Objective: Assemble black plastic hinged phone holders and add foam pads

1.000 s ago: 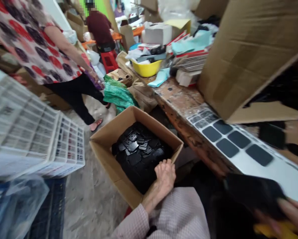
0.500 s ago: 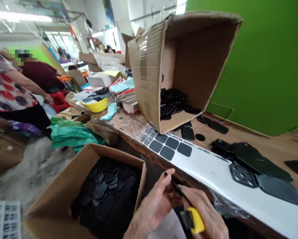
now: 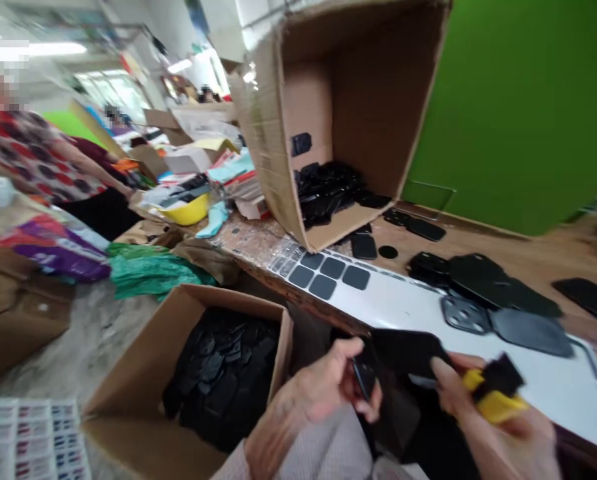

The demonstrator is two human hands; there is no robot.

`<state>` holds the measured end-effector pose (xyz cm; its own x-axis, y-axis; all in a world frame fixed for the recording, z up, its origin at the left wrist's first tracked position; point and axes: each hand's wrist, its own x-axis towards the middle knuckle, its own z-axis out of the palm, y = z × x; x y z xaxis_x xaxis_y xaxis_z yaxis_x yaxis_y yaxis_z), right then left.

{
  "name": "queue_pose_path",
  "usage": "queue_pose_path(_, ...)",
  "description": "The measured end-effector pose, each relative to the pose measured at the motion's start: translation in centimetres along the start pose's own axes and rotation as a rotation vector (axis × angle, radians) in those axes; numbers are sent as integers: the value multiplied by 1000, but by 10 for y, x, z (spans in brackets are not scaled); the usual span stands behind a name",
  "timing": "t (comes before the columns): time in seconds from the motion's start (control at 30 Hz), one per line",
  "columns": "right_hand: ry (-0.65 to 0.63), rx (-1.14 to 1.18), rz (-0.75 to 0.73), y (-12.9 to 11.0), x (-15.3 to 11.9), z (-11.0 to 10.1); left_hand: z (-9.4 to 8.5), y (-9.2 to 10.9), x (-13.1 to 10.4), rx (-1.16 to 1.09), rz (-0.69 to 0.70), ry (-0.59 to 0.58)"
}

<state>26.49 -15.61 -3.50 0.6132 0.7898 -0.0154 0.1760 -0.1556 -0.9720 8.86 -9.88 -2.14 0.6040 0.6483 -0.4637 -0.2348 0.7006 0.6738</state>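
Observation:
Low in front of the bench, my left hand [image 3: 328, 380] pinches a small black piece [image 3: 363, 375] between thumb and fingers. My right hand [image 3: 498, 427] grips a larger flat black piece [image 3: 411, 350] by its right end, the thumb lying on it. A yellow-and-black tool [image 3: 501, 403] also sits in my right hand; its exact kind cannot be made out. The two black pieces are close together, and whether they touch is unclear. To the left of my hands stands an open cardboard box [image 3: 287, 347] holding many loose black pieces [image 3: 223, 380].
On the bench, a tipped cardboard box [image 3: 263, 133] holds a heap of black parts [image 3: 328, 190]. A white sheet with dark rounded squares [image 3: 323, 287] lies along the bench edge, with black plates [image 3: 503, 283] beyond. A co-worker [image 3: 53, 160] stands at the left.
My hands have moved apart, the right one further right. The black piece in my right hand now shows its flat face. A small black piece now shows in my left hand. The view has shifted.

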Motion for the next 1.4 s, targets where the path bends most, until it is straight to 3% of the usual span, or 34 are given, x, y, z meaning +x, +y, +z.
queue_pose_path(0.13, 130, -87, -27, -22, -11, 14, -1, 8, 10, 235, 282, 209)
queue_pose_path(0.2, 116, 0, 67, -26, -9, 18, -2, 11, 14, 319, 333, 237)
queue_pose_path(0.3, 57, 321, 315, -23, 2, 15, -6, 11, 18, 195, 292, 150)
queue_pose_path(0.4, -4, 605, 448, -16, 13, 8, -10, 9, 23, 54, 247, 28)
queue_pose_path(0.63, 23, 728, 582, -12, 9, 6, -5, 19, 23, -29, 246, -249)
queue_pose_path(0.83, 48, 771, 594, -10, -1, 11, -1, 16, 31, -83, 286, -296)
queue_pose_path(1.0, 104, 820, 563, -20, 4, 10, 18, 21, 40, -201, 323, -148)
queue_pose_path(1.2, 107, 765, 529, -27, 16, 0, 36, 37, 43, -52, 289, -40)
queue_pose_path(1.3, 128, 735, 512, -26, 32, -11, 34, 55, 63, 272, 342, 72)
queue_pose_path(1.4, 179, 695, 423, -23, 65, -28, 25, 82, 103, 951, 491, 325)
